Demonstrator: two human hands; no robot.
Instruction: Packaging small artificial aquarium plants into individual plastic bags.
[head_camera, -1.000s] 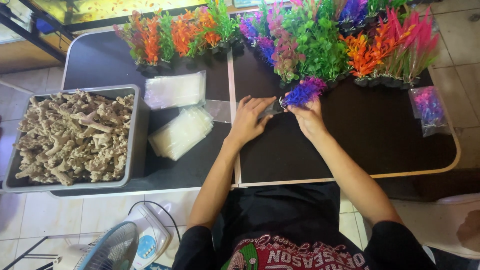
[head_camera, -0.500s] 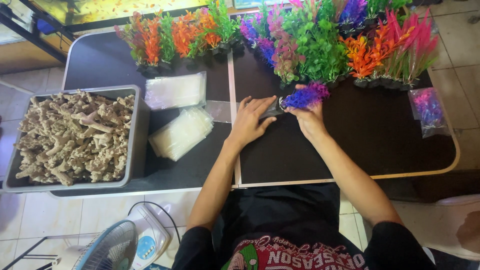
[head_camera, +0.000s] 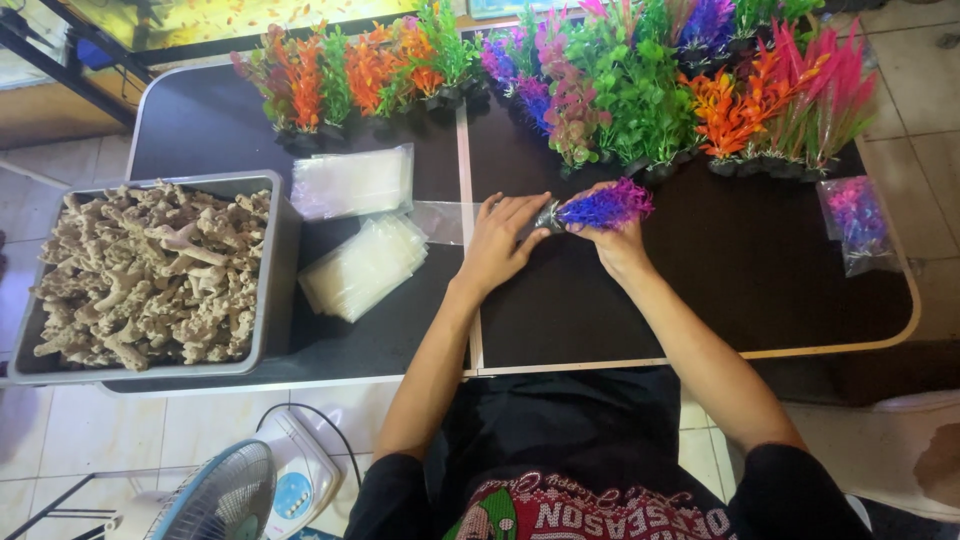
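Right hand (head_camera: 618, 243): gripping purple plastic plant (head_camera: 603, 207), foliage pointing right.
Left hand (head_camera: 503, 240): fingers spread, fingertips at plant's dark base.
Clear bag (head_camera: 440, 221): flat on counter (head_camera: 750, 280), just left.

Purple plant (head_camera: 605, 207) in right hand (head_camera: 618, 245): plastic, glossy fronds; bags (head_camera: 365, 265) clear glossy plastic film, smooth; table (head_camera: 760, 270) dark matt top w/ pale edge trim; tray (head_camera: 275, 270) grey smooth plastic; coral (head_camera: 150, 275) tan, rough, porous-looking.

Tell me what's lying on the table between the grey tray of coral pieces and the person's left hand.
The head view shows two stacks of clear plastic bags between the grey tray and the left hand, plus one loose clear bag nearest the hand.
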